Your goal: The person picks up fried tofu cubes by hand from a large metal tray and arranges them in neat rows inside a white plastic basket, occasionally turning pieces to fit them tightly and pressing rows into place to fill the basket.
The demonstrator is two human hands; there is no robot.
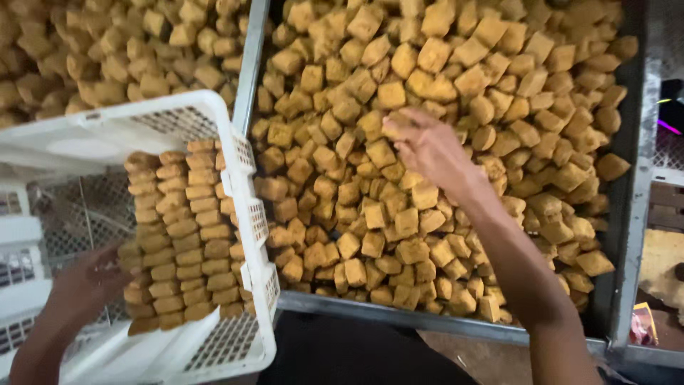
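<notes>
The wide metal tray (636,214) under your right hand (427,146) lets the golden-brown fried cubes (370,242) lie loose; the fingers close on one cube. The white perforated plastic crate (246,214) tilts toward you, so the neat cube rows (178,235) beside your left hand (89,281) stay put; whether those fingers grip, I cannot tell.

Loose fried cubes (427,214) cover the metal tray (627,235) rim to rim, leaving open access only from above, where the right hand (427,146) reaches. Stacked cubes (178,235) fill the right part of the tilted white crate (249,214); its left part lies bare beside the left hand (89,285)
</notes>
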